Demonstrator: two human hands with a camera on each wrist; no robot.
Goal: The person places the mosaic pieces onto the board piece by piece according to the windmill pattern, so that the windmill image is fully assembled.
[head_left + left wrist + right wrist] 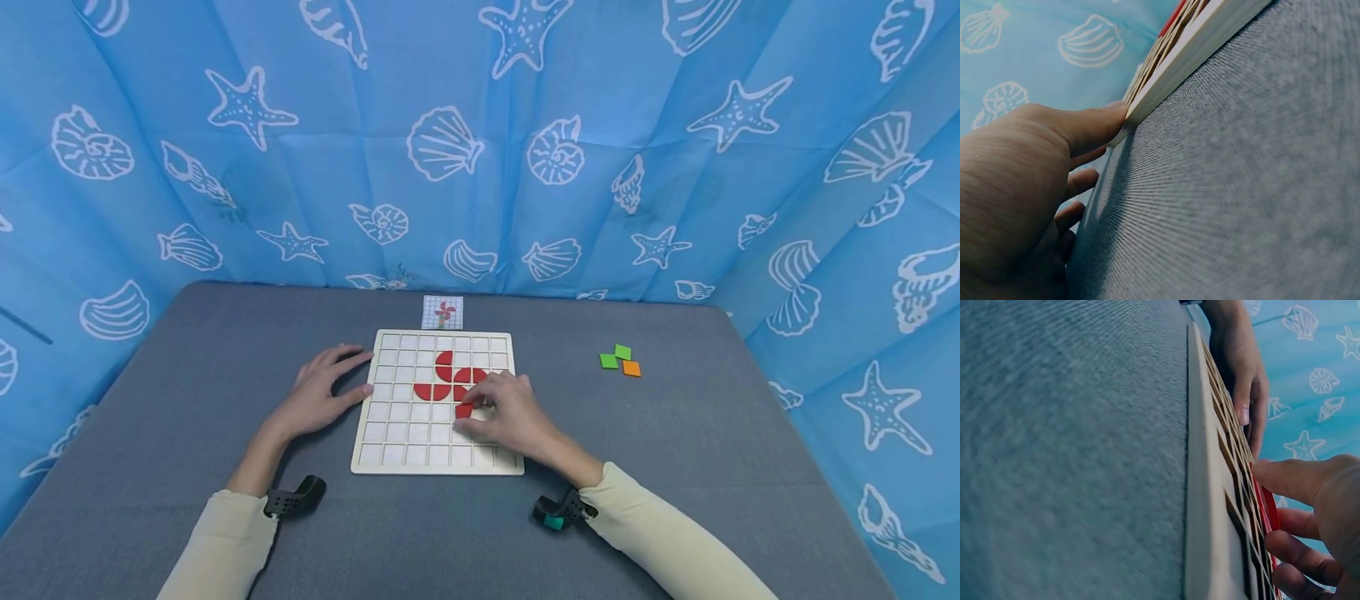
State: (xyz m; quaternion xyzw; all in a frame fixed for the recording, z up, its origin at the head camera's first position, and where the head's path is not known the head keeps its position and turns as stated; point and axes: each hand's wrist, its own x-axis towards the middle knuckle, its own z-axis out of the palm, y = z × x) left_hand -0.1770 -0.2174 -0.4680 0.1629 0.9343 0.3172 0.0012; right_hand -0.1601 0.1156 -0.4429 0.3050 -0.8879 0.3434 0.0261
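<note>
A pale wooden square board with a grid of white cells (393,433) was laid flat on the grey cloth-covered worktop (420,533). A small red flat tile (463,411) was pinched between the thumb and fingers of the right hand (513,412), over the lower middle of the grid; its outline was partly covered by the fingers, and whether it was seated in a cell could not be told. Just above it, red round-edged tiles (423,392) were set in cells in a pinwheel-like cluster, partly hidden by the right hand. The left hand (321,392) was placed at the board's left side, fingers spread apart, its thumb rested against the wooden edge, nothing gripped. A small white card printed with a grid and a red figure (442,312) was positioned just beyond the board's far edge. Two green square tiles (608,361) and one orange square tile (632,368) were grouped on the worktop, well apart from the board on the right. Cream sleeves (675,533) and black wristbands (296,497) were worn on both arms. The background was filled by a blue curtain printed with white seashells and starfish (322,142).
</note>
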